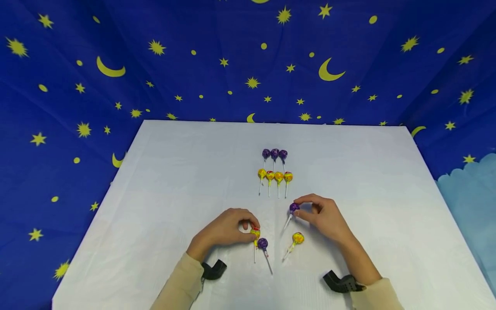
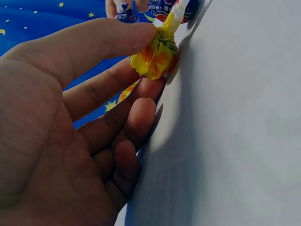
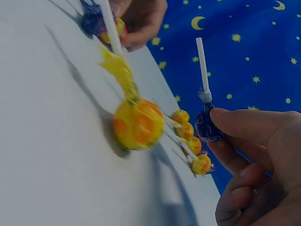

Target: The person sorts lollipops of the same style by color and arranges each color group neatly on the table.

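Your left hand [image 1: 227, 227] pinched a yellow lollipop [image 1: 255, 233] by its wrapped head between thumb and forefinger, the other fingers loosely curled. Your right hand [image 1: 324, 216] held a purple lollipop [image 1: 294, 208] likewise by the head, its stick slanting toward the near side of the counter [image 1: 174, 172]. Both were roughly midway between the counter's left and right edges. A loose purple lollipop [image 1: 262, 244] lay just beside the one in your left fingers, and a loose yellow lollipop [image 1: 298, 238] lay nearer you than your right hand. Toward the far edge lay a row of three purple lollipops [image 1: 275, 153], and on its near side a row of four yellow lollipops [image 1: 279, 176].

Each would likely have handled as light and stiff, with a slick wrapper and a round head apt to roll; a knock might have cracked the candy. The head probably offered you the surest hold, since the thin stick could have swivelled.
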The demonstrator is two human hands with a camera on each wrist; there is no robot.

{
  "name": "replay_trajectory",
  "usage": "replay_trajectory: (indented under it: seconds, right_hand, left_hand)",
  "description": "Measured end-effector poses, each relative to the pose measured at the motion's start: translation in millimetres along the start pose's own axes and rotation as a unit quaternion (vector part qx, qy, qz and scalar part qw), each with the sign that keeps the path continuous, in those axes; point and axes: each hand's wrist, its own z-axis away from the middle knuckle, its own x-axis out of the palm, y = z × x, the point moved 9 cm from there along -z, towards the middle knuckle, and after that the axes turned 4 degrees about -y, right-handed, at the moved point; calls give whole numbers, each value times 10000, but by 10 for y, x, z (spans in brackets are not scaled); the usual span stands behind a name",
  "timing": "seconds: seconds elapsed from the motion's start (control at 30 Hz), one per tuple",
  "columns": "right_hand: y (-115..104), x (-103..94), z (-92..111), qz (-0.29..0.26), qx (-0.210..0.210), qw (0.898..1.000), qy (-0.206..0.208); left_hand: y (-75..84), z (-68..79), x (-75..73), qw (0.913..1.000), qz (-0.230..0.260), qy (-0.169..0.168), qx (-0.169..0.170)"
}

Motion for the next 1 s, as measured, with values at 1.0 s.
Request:
replay_trajectory:
  seconds: [1.0]
  right_hand:
    - [438, -358, -496, 135, 232, 9983, 511]
  left_hand:
    - [-34, 7, -1, 9999, 109, 20, -10]
